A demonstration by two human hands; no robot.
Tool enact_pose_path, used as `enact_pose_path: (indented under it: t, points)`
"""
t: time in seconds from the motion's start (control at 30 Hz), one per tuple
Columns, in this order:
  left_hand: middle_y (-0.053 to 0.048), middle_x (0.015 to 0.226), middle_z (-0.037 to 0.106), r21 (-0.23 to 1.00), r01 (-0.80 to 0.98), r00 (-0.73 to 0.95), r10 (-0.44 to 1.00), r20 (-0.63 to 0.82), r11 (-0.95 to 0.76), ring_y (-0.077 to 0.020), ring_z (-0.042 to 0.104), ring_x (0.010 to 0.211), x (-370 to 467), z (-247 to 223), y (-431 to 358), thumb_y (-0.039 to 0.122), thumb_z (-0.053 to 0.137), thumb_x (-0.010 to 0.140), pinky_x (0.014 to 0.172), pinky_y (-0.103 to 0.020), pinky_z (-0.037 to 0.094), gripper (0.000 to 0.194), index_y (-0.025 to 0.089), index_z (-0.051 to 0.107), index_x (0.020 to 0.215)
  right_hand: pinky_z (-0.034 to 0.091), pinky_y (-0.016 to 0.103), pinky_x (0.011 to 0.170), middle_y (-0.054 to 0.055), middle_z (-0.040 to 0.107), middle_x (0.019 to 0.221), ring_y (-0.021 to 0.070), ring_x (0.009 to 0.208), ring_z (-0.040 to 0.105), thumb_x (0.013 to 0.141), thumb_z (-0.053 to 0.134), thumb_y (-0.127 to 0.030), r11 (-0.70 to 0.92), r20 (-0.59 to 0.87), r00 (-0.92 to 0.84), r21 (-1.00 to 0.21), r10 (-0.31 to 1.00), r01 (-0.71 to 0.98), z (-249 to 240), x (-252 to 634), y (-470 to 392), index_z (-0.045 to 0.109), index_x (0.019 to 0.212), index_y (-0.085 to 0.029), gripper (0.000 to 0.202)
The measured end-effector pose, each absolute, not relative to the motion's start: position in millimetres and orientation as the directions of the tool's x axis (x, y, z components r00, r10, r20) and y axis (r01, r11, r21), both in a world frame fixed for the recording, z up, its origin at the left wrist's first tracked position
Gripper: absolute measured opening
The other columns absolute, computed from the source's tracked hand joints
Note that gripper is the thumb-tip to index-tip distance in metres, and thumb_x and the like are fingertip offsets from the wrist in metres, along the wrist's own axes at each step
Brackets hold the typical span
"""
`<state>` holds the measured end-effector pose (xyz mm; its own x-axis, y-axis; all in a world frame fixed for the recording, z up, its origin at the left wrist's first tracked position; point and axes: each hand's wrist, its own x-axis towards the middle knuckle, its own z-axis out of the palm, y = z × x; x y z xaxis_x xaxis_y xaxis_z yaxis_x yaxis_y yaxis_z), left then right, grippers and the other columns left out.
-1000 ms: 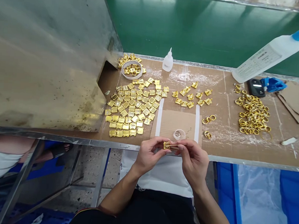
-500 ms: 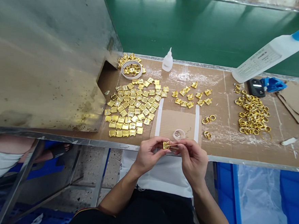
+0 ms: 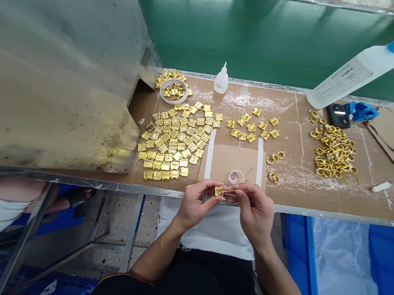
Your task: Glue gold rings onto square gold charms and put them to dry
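Between the thumb and fingers of my left hand (image 3: pixel 194 206) is a small gold rectangular metal piece (image 3: pixel 218 191). My right hand (image 3: pixel 256 213) pinches a thin stick (image 3: pixel 229 190), whose tip meets the gold piece. Just beyond my fingers a small clear round dish (image 3: pixel 236 176) sits on a cardboard pad (image 3: pixel 233 157) edged with white tape strips. Rows of similar gold pieces (image 3: pixel 173 143) lie to the left. A smaller group of gold pieces (image 3: pixel 251 127) lies behind the pad, and a few gold rings (image 3: pixel 273 177) are to its right.
A heap of gold rings (image 3: pixel 335 150) lies at the right, near a black device (image 3: pixel 339 115) and a large leaning bottle (image 3: pixel 353 77). A small dropper bottle (image 3: pixel 221 81) and a tape roll (image 3: pixel 174 92) stand behind. A metal box (image 3: pixel 60 75) walls off the left; another person's leg (image 3: pixel 8 195) shows below.
Both hands stay almost in place. The gold piece in my left hand has turned very slightly against the stick's tip.
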<state>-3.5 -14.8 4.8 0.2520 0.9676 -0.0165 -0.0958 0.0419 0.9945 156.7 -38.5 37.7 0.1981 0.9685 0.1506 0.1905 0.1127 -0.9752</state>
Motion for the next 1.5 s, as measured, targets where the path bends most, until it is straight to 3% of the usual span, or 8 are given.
enact_pose_path:
  t: [0.53,0.73,0.93,1.1,1.5]
  points:
    - [-0.012,0.099,0.082,0.995,-0.088,0.247,0.969,-0.015,0.038,-0.0223,0.079,0.087,-3.0,5.9,-14.7,0.039,0.08,0.086,0.079,-0.029,0.066,0.031,0.014,0.075,0.103,0.064,0.025,0.054,0.002,0.079,0.08,0.0157,0.056,0.073,0.103,0.06,-0.033,0.131,0.181,0.173,-0.956,0.968,0.263,40.2,156.9,-34.5,0.07,0.089,-0.023,0.02]
    - [-0.012,0.096,0.082,0.996,-0.087,0.244,0.97,-0.014,0.036,-0.0216,0.079,0.084,-3.2,6.1,-14.8,0.038,0.08,0.086,0.077,-0.028,0.065,0.029,0.014,0.075,0.103,0.062,0.024,0.057,0.001,0.078,0.081,0.0142,0.058,0.073,0.103,0.057,-0.023,0.218,0.277,0.144,-0.919,0.95,0.329,38.0,156.5,-35.6,0.07,0.093,-0.024,0.017]
    - [-0.012,0.095,0.081,0.995,-0.084,0.242,0.97,-0.026,0.047,-0.0213,0.078,0.083,-2.9,5.8,-14.9,0.04,0.08,0.085,0.077,-0.028,0.065,0.031,0.014,0.076,0.102,0.062,0.024,0.057,0.002,0.078,0.083,0.0142,0.059,0.073,0.104,0.056,-0.024,0.251,0.317,0.127,-0.893,0.94,0.372,38.9,155.7,-36.5,0.07,0.094,-0.025,0.018]
    - [-0.011,0.095,0.081,0.996,-0.082,0.245,0.969,-0.026,0.047,-0.0204,0.078,0.082,-3.2,5.8,-15.4,0.041,0.079,0.086,0.075,-0.027,0.065,0.032,0.015,0.076,0.103,0.063,0.024,0.057,0.002,0.08,0.084,0.0147,0.059,0.074,0.104,0.058,-0.026,0.248,0.315,0.123,-0.89,0.941,0.382,41.4,155.2,-35.7,0.072,0.092,-0.025,0.018]
    - [-0.011,0.093,0.081,0.997,-0.069,0.241,0.97,-0.017,0.034,-0.0192,0.076,0.078,-3.5,5.1,-15.0,0.041,0.079,0.086,0.073,-0.026,0.063,0.032,0.014,0.076,0.102,0.064,0.023,0.061,0.0,0.081,0.088,0.0165,0.071,0.079,0.1,0.06,-0.015,0.245,0.311,0.135,-0.9,0.941,0.361,39.8,155.7,-37.7,0.073,0.097,-0.027,0.018]
